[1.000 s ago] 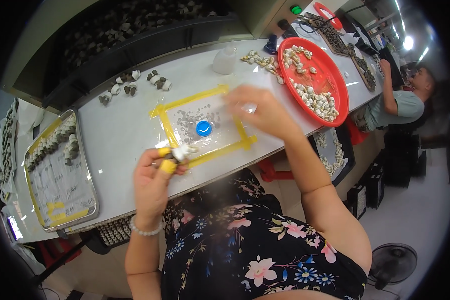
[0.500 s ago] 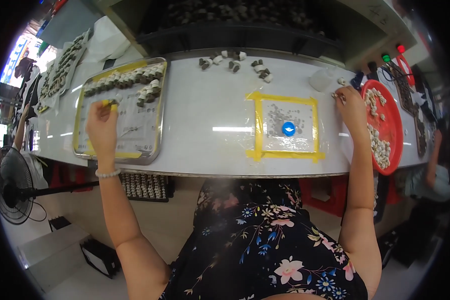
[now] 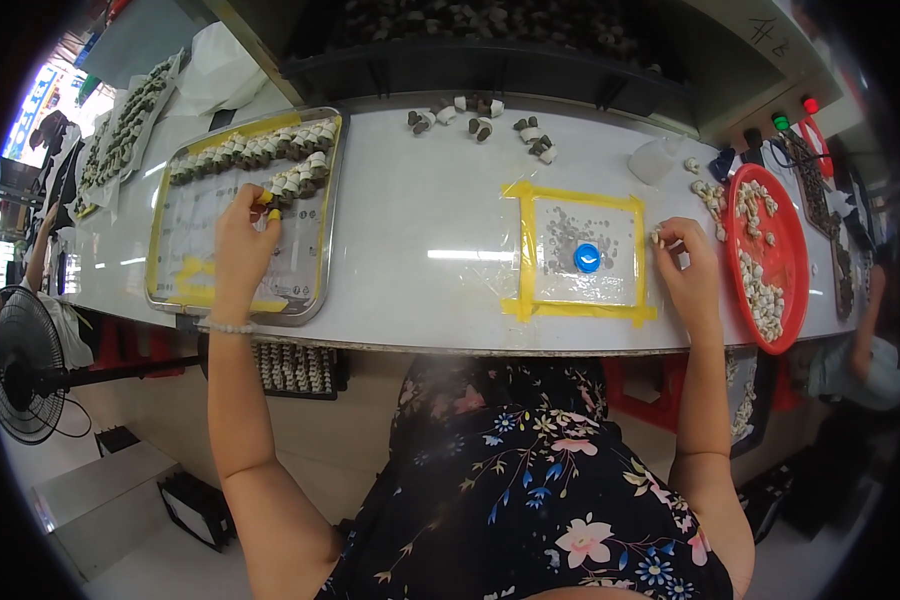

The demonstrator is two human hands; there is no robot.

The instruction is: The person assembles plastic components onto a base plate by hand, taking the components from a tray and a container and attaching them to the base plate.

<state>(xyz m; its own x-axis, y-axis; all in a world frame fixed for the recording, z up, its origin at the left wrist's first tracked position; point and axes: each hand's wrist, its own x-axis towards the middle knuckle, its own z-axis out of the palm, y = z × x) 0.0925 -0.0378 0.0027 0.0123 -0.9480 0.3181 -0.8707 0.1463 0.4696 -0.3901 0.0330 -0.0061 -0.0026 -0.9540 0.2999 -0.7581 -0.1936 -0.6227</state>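
1) We see the left hand (image 3: pixel 245 245) at the shallow rectangular metal tray with yellow tape along its edges (image 3: pixel 195 232), its fingertips wrapped in yellow and drawn close together at a small brown-and-white piece (image 3: pixel 274 211); we cannot tell whether they pinch it or only touch it

2) That piece lies at the near end of the short row of brown-and-white pieces (image 3: pixel 312 168), probably lined up side by side so that they stay orderly and easy to count

3) We find the right hand (image 3: pixel 685 262) over the white tabletop, thumb and forefinger pinching a small pale piece (image 3: pixel 658 239), with a gap behind the tips; the light hold likely leaves most of the piece uncovered

4) Just beside that hand lies the clear sheet edged in yellow tape (image 3: pixel 610 288), presumably taped so that it does not slide; on it sits the round blue plastic cap (image 3: pixel 587 257), within easy reach

5) Beyond the right hand we have the round red plastic tray (image 3: pixel 787 250), its raised rim seemingly keeping the heaped pale pieces (image 3: pixel 765 308) together
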